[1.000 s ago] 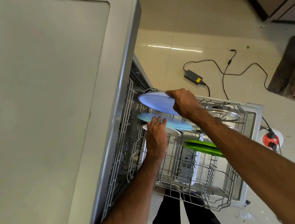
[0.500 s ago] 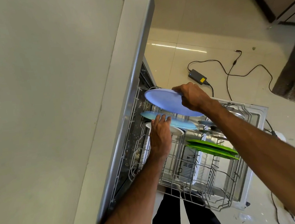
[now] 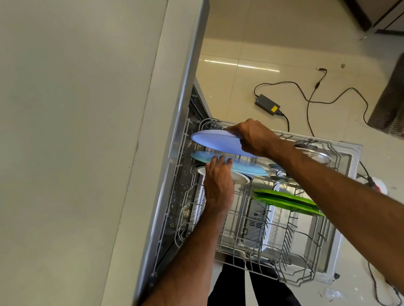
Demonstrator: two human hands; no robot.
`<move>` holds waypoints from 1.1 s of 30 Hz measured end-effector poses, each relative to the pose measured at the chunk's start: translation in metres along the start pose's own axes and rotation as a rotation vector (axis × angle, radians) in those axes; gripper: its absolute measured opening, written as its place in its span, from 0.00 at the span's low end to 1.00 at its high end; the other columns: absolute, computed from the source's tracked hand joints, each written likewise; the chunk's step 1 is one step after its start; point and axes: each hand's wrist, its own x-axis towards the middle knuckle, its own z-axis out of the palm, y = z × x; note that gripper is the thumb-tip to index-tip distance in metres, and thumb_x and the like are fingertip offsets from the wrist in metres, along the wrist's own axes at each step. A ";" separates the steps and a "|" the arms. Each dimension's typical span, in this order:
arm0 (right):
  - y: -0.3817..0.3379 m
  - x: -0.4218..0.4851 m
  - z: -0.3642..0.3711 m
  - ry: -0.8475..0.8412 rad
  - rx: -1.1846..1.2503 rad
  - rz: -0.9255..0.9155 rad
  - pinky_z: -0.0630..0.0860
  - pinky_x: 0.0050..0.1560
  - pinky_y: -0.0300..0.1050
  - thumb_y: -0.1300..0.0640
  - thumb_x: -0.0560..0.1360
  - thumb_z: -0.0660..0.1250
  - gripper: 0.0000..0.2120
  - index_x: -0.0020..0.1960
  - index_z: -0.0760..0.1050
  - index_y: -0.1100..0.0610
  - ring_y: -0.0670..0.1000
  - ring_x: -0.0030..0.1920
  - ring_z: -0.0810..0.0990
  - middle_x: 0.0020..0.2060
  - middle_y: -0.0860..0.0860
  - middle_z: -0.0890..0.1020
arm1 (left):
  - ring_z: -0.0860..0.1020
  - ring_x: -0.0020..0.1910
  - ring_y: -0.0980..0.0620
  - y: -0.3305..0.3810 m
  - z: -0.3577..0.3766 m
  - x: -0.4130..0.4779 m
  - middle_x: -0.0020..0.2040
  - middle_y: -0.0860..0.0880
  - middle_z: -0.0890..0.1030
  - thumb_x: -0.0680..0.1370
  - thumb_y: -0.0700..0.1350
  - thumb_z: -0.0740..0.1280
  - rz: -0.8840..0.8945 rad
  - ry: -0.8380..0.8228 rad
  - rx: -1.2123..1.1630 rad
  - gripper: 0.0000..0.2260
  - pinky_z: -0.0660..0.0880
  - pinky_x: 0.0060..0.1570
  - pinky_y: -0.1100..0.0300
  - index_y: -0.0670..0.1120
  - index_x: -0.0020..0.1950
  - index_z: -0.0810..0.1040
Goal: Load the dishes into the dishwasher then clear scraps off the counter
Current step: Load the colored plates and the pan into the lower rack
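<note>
The dishwasher's wire rack point(image 3: 286, 262) is pulled out below the counter edge. My right hand point(image 3: 253, 136) grips the rim of a pale lilac plate point(image 3: 215, 140) held over the rack's far end. Just under it a light blue plate point(image 3: 246, 168) stands in the rack, and my left hand point(image 3: 219, 183) touches its edge with straight fingers. A white dish point(image 3: 241, 179) sits partly hidden beneath my left hand. Two green plates point(image 3: 285, 200) stand on edge in the middle of the rack. A metal bowl point(image 3: 318, 156) lies at the rack's far right.
The grey counter top point(image 3: 72, 139) fills the left half of the view. On the tiled floor lie a black power adapter point(image 3: 267, 104) with its cables, a dark mat point(image 3: 401, 96) at the right edge, and a white socket block point(image 3: 377, 185).
The lilac plate in my right hand has dipped a little lower toward the rack. My left hand stays at the light blue plate's edge.
</note>
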 end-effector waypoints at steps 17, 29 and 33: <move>-0.030 0.007 0.016 -0.154 -0.019 0.014 0.78 0.52 0.53 0.67 0.74 0.68 0.12 0.56 0.78 0.60 0.61 0.52 0.81 0.51 0.59 0.81 | 0.66 0.76 0.42 -0.009 0.009 0.008 0.73 0.42 0.73 0.80 0.31 0.62 0.001 0.004 -0.011 0.21 0.69 0.71 0.48 0.42 0.72 0.75; -0.011 -0.012 0.025 -0.155 0.135 0.103 0.78 0.60 0.57 0.64 0.73 0.73 0.27 0.71 0.74 0.63 0.63 0.61 0.79 0.60 0.62 0.81 | 0.70 0.74 0.38 -0.007 0.008 0.009 0.73 0.37 0.72 0.77 0.33 0.70 -0.209 0.219 -0.063 0.24 0.72 0.69 0.48 0.35 0.73 0.70; -0.014 -0.035 0.020 0.018 0.187 0.131 0.81 0.53 0.58 0.57 0.72 0.76 0.21 0.64 0.80 0.59 0.60 0.54 0.83 0.54 0.59 0.85 | 0.70 0.73 0.41 -0.005 0.001 0.008 0.76 0.39 0.68 0.81 0.41 0.68 -0.394 0.183 -0.091 0.26 0.74 0.67 0.49 0.38 0.77 0.64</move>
